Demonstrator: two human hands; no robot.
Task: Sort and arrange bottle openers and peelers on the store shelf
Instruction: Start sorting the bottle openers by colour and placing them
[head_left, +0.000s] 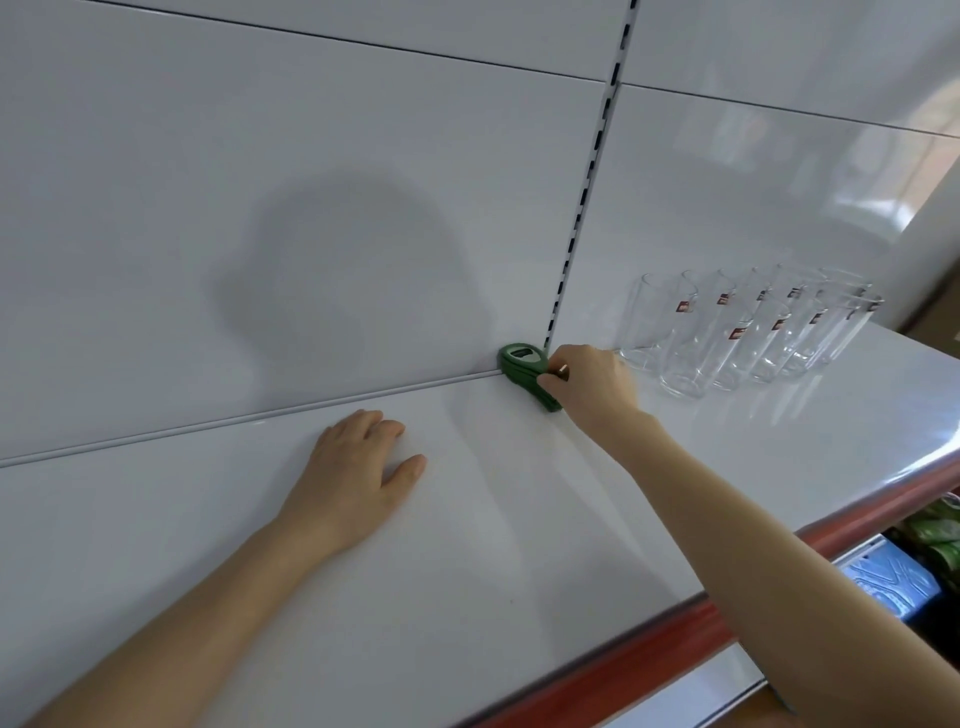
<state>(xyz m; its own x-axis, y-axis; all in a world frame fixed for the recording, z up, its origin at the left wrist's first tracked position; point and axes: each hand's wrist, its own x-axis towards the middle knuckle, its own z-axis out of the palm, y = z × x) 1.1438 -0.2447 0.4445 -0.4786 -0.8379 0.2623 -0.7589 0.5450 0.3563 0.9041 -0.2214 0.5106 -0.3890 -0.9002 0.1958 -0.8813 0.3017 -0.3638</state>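
The right hand (587, 387) reaches to the back of the shelf (519, 519), and its curled fingers pinch the green tools (522, 366) — they look like a small stack of bottle openers, though it is hard to be sure. The tools lie just beyond the fingertips, with their far end touching the back panel (311, 208), at the foot of the slotted upright (582, 208). The left hand (353, 478) lies flat on the shelf with straight fingers and holds nothing, well apart from the tools. Near the knuckles of the right hand, on its right side, stand the drinking glasses (748, 332). I think the step is to set the stack straight against the panel — so it is better to push gently, hold the pieces together, and draw the wrist back without swinging toward the glasses.
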